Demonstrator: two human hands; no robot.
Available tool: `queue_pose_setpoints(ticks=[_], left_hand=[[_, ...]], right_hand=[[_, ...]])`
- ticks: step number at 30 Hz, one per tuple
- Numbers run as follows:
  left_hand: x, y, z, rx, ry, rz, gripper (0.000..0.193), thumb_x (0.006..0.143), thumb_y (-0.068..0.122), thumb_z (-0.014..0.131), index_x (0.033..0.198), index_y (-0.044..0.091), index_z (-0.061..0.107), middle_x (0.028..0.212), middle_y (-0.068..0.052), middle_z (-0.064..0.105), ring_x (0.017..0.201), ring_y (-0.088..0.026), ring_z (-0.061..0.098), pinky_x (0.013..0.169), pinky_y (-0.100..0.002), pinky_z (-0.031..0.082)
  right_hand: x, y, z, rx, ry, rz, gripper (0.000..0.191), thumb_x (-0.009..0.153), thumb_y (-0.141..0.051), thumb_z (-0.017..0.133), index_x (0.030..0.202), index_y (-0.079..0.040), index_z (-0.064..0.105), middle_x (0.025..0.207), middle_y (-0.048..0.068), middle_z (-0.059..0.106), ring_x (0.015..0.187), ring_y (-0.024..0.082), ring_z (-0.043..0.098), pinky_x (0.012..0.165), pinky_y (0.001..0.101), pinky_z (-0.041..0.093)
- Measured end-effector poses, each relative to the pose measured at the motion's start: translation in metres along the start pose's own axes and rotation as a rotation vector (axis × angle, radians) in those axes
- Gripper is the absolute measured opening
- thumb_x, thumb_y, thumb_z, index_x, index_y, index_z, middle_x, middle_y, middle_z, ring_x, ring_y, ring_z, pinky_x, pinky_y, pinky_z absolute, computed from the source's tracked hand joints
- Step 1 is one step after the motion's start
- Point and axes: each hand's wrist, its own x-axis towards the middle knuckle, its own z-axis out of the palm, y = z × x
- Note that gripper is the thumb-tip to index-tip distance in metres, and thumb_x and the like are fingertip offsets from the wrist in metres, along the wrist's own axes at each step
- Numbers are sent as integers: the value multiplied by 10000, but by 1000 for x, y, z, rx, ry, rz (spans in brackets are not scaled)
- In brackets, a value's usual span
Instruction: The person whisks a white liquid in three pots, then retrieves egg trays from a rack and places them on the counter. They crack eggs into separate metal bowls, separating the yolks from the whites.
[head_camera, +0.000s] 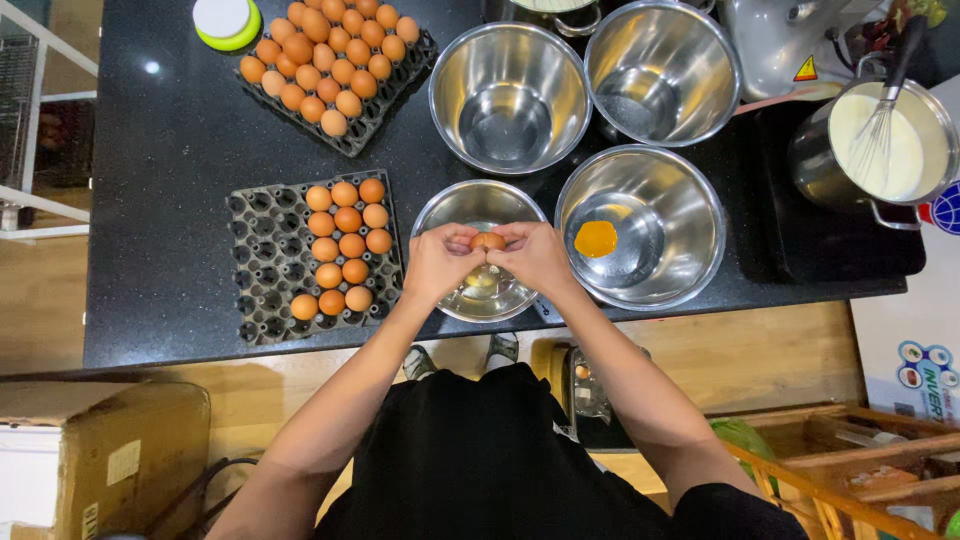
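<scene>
On the black table (170, 180), the near egg tray (270, 260) is about half emptied while the far tray (340, 70) looks full, so the egg work seems barely begun. The left hand (438, 262) and right hand (535, 258) meet over the small steel bowl (478, 205), fingers of both closed on one brown egg (488, 241) pinched between them. Egg white sits below it (one yolk (596, 239) already lies in the larger bowl (690, 220) to the right).

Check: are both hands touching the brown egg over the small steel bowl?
Touching. The head view shows the left hand and right hand with fingertips gripping the egg from both sides above the bowl.
</scene>
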Motion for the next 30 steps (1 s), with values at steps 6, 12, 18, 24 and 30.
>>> queue_pose_setpoints(ticks=[6, 12, 18, 24, 30], left_hand=[[1, -9, -4, -59, -24, -26, 324, 759, 142, 819, 1060, 29, 776, 898, -75, 795, 806, -100, 762, 757, -250, 615], [3, -34, -6, -397, -143, -9, 328, 894, 67, 753, 1217, 32, 718, 993, -77, 762, 899, -114, 740, 807, -245, 585], [-1, -37, -5, -543, -200, 44, 366, 949, 12, 701, 1313, 13, 664, 1064, -77, 701, 954, -111, 703, 844, -235, 561], [-5, -22, -11, -558, -230, 88, 361, 988, 34, 664, 1348, 13, 644, 1111, -67, 691, 992, -100, 678, 880, -236, 548], [-6, -12, -12, -596, -251, 130, 354, 1015, 26, 628, 1367, -5, 619, 1188, -89, 683, 1043, -109, 685, 925, -249, 545]], right_hand=[[5, 8, 1, 95, -26, 23, 482, 683, -199, 825, 1115, 5, 763, 963, 119, 809, 848, 136, 789, 769, 257, 611], [11, 15, -12, 225, -63, 6, 398, 774, -160, 809, 1148, -27, 776, 987, 91, 793, 848, 116, 749, 751, 255, 600], [11, 12, -27, 430, -165, -95, 382, 828, -53, 803, 1204, -33, 738, 983, 67, 776, 884, 93, 717, 829, 240, 579], [9, 10, -35, 439, -209, -170, 382, 867, -29, 777, 1242, -38, 708, 1067, 51, 751, 955, 94, 712, 894, 246, 569], [6, 10, -38, 493, -203, -225, 344, 903, -9, 710, 1245, -27, 677, 1165, 38, 732, 1001, 86, 695, 908, 245, 560]])
